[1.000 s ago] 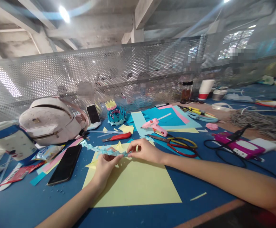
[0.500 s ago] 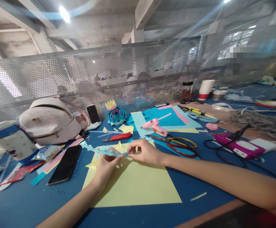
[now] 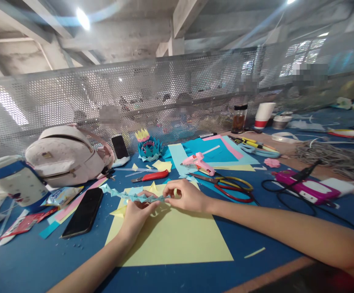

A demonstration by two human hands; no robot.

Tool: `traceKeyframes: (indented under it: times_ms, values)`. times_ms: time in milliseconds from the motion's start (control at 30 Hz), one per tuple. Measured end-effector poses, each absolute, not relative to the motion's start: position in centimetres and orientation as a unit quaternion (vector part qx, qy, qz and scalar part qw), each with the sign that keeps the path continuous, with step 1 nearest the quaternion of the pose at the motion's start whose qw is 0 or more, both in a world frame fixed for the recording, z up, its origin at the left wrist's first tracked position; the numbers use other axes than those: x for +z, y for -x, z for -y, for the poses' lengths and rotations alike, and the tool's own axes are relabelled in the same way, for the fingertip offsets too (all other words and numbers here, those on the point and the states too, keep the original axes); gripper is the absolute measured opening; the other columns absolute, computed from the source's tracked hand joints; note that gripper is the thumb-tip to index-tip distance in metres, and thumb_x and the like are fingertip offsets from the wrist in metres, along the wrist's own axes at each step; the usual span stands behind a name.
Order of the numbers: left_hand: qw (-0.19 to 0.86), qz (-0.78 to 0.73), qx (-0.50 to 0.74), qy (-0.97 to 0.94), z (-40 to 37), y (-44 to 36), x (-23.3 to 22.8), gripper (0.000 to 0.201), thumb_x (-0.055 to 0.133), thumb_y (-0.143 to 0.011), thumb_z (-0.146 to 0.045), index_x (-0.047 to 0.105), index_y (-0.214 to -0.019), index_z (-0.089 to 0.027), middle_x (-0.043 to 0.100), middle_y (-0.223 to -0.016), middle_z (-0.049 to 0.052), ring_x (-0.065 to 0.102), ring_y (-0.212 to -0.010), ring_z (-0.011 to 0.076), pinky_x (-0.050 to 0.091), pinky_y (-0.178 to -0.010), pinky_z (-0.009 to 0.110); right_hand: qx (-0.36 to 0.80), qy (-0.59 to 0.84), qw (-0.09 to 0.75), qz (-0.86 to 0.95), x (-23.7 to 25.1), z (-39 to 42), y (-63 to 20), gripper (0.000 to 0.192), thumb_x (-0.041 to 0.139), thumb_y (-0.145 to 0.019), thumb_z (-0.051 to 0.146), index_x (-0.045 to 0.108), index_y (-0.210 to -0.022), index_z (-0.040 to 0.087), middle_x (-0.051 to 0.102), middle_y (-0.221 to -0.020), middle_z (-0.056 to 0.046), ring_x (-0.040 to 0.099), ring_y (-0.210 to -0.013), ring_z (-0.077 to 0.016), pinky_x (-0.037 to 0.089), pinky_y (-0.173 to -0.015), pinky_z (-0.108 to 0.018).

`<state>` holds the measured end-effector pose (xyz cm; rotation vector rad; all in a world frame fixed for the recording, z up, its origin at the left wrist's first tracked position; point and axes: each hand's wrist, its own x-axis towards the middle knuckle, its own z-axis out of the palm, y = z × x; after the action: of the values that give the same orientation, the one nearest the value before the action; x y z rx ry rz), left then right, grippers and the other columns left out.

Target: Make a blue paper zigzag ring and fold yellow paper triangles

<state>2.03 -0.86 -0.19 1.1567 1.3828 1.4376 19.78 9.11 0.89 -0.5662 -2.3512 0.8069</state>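
A light-blue paper strip [image 3: 120, 193] with a zigzag of pointed folds stretches leftward from my hands. My left hand [image 3: 138, 209] pinches it along its length, fingers behind and thumb in front. At its right end, the thumb and fingertips of my right hand [image 3: 184, 195] close on it. Both hands are over a large yellow paper sheet [image 3: 177, 240]. Yellow folded paper points [image 3: 153, 187] show behind the strip and beside my left wrist. Farther back stands a blue and yellow folded-paper crown shape [image 3: 149, 148].
Behind my hands lie a red utility knife [image 3: 155, 176], a pink glue gun [image 3: 199, 162] and scissors [image 3: 233, 187]. A black phone [image 3: 84, 213] is on the left, near a backpack [image 3: 64, 156]. A magenta device with a cable [image 3: 307, 187] sits on the right.
The strip's free left part has shifted slightly left and looks a little straighter. Both hands keep almost the same place and hold.
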Motion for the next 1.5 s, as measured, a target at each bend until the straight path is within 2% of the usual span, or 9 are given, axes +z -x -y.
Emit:
traceKeyframes:
  times_ms: [200, 367, 533, 600, 700, 800, 967, 1200, 1500]
  values:
    - [0.371, -0.553, 0.558, -0.495, 0.9, -1.9, -0.7, 0.024, 0.079, -0.070, -0.037, 0.064, -0.073, -0.018, 0.063, -0.064, -0.001, 0.059, -0.059, 0.0137, 0.046, -0.055, 0.023, 0.336, 0.202, 0.299, 0.870, 1.0, -8.9, -19.8, 0.002, 0.070, -0.081, 0.016, 0.070, -0.082, 0.018, 0.068, -0.081, 0.001, 0.056, -0.067, -0.0107, 0.040, -0.059, -0.021]
    - [0.178, -0.515, 0.543, -0.639, 1.5, -1.3, 0.0, 0.016, 0.069, -0.083, -0.032, 0.070, -0.072, -0.020, 0.065, -0.072, 0.002, 0.059, -0.069, 0.0160, 0.047, -0.064, 0.025, 0.370, 0.182, 0.303, 0.859, 1.3, -8.9, -19.8, 0.004, 0.072, -0.084, 0.022, 0.069, -0.085, 0.019, 0.066, -0.090, -0.001, 0.058, -0.078, -0.0137, 0.041, -0.062, -0.022]
    - [0.058, -0.469, 0.496, -0.729, 1.7, -0.4, 0.2, 0.015, 0.065, -0.091, -0.033, 0.071, -0.082, -0.021, 0.064, -0.078, 0.003, 0.059, -0.070, 0.0160, 0.045, -0.062, 0.026, 0.415, 0.172, 0.299, 0.842, 1.4, -9.1, -19.9, 0.024, 0.076, -0.083, 0.036, 0.067, -0.099, 0.021, 0.066, -0.105, -0.004, 0.059, -0.093, -0.0181, 0.045, -0.068, -0.024]
    - [0.001, -0.432, 0.486, -0.760, 1.5, 0.1, -0.1, 0.014, 0.064, -0.093, -0.032, 0.070, -0.087, -0.021, 0.063, -0.080, 0.003, 0.060, -0.070, 0.0159, 0.046, -0.063, 0.026, 0.446, 0.172, 0.277, 0.833, 1.2, -9.2, -19.9, 0.032, 0.076, -0.082, 0.042, 0.066, -0.103, 0.021, 0.065, -0.110, -0.005, 0.059, -0.093, -0.0179, 0.046, -0.070, -0.025]
    - [-0.108, -0.385, 0.450, -0.798, 1.1, 0.7, -0.3, 0.009, 0.061, -0.095, -0.023, 0.070, -0.092, -0.021, 0.064, -0.080, 0.003, 0.059, -0.071, 0.0152, 0.044, -0.063, 0.026, 0.506, 0.175, 0.230, 0.812, 1.0, -9.5, -19.8, 0.043, 0.077, -0.078, 0.051, 0.066, -0.104, 0.019, 0.064, -0.102, -0.003, 0.056, -0.078, -0.0136, 0.044, -0.066, -0.024]
    - [-0.187, -0.362, 0.407, -0.818, 1.1, 0.9, -0.2, 0.015, 0.056, -0.097, -0.015, 0.069, -0.092, -0.021, 0.066, -0.080, 0.003, 0.056, -0.069, 0.0145, 0.042, -0.065, 0.026, 0.567, 0.168, 0.204, 0.780, 0.8, -9.6, -19.7, 0.048, 0.078, -0.076, 0.056, 0.066, -0.101, 0.017, 0.061, -0.087, 0.000, 0.053, -0.073, -0.0121, 0.040, -0.062, -0.022]
    - [-0.209, -0.360, 0.360, -0.835, 1.9, 0.6, 0.1, 0.018, 0.049, -0.100, -0.013, 0.066, -0.096, -0.019, 0.068, -0.085, 0.005, 0.055, -0.073, 0.0160, 0.040, -0.069, 0.029, 0.639, 0.185, 0.192, 0.721, 0.8, -9.6, -19.7, 0.049, 0.079, -0.074, 0.057, 0.065, -0.095, 0.015, 0.060, -0.077, 0.001, 0.052, -0.069, -0.0111, 0.035, -0.060, -0.022]
    - [-0.223, -0.341, 0.341, -0.847, 2.5, 0.2, 0.5, 0.022, 0.046, -0.099, -0.011, 0.067, -0.097, -0.019, 0.070, -0.086, 0.006, 0.057, -0.073, 0.0166, 0.041, -0.068, 0.031, 0.648, 0.196, 0.166, 0.717, 0.8, -9.9, -19.8, 0.048, 0.083, -0.069, 0.055, 0.069, -0.093, 0.015, 0.062, -0.074, 0.001, 0.054, -0.070, -0.0112, 0.037, -0.061, -0.021]
    - [-0.186, -0.381, 0.370, -0.827, 1.9, 0.4, 0.2, 0.029, 0.044, -0.104, -0.021, 0.069, -0.091, -0.022, 0.075, -0.100, 0.006, 0.063, -0.082, 0.0168, 0.043, -0.075, 0.030, 0.668, 0.251, 0.203, 0.671, 0.6, -9.8, -19.6, 0.053, 0.090, -0.056, 0.054, 0.065, -0.081, 0.015, 0.061, -0.068, 0.002, 0.052, -0.063, -0.0102, 0.037, -0.060, -0.022]
